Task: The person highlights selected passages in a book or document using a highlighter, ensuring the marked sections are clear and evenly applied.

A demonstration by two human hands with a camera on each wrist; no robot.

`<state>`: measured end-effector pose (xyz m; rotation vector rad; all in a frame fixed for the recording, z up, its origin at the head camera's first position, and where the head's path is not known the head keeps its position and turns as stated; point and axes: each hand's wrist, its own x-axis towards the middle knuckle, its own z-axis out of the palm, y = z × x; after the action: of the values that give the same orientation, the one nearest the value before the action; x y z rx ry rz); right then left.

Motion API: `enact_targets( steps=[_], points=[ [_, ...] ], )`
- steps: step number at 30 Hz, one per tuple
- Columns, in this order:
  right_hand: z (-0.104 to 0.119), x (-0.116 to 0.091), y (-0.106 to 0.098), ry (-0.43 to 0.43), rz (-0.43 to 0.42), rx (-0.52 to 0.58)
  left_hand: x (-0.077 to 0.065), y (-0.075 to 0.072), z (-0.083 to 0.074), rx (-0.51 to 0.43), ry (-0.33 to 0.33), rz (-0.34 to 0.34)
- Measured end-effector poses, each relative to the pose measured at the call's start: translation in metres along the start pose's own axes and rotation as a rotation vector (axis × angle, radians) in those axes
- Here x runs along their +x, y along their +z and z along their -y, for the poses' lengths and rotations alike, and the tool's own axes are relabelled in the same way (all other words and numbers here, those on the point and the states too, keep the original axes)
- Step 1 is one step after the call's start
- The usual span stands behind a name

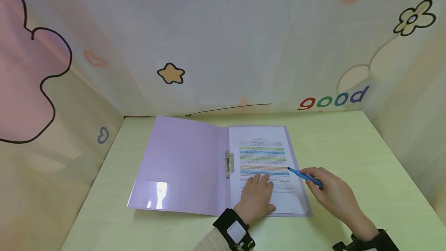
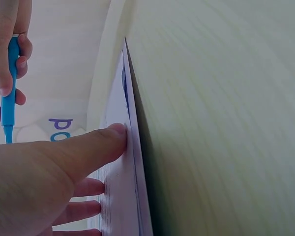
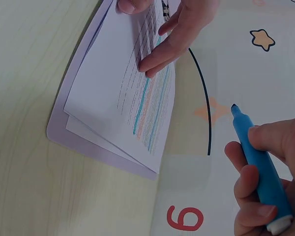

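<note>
A printed sheet [image 1: 265,200] lies in the right half of an opened purple folder [image 1: 184,165], its lines marked in green, blue and orange. My left hand [image 1: 256,198] rests on the lower part of the sheet with fingers spread; in the left wrist view its thumb [image 2: 96,147] touches the paper near the folder's edge. My right hand [image 1: 331,191] holds a blue highlighter [image 1: 306,176] between thumb and fingers. The highlighter's dark tip is uncapped and points left, over the sheet's right margin beside the blue lines in the head view. In the right wrist view, the highlighter [image 3: 260,167] shows its pale end cap.
A metal clip [image 1: 229,164] sits at the folder's spine. More paper [image 3: 98,140] lies beneath the top sheet. The folder rests on a pale green wood-grain table [image 1: 348,146]. Behind it hangs a cloth backdrop [image 1: 209,30] printed with a star, flowers and the word "good".
</note>
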<state>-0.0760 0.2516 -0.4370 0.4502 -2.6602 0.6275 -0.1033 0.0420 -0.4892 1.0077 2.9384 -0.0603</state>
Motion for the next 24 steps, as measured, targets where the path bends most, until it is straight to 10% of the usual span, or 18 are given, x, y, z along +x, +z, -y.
enact_targets(
  steps=[24],
  points=[
    [-0.0023,-0.0028,0.0017,-0.018,-0.015,0.005,0.0079,0.0044,-0.0072,-0.032,0.013,-0.031]
  ],
)
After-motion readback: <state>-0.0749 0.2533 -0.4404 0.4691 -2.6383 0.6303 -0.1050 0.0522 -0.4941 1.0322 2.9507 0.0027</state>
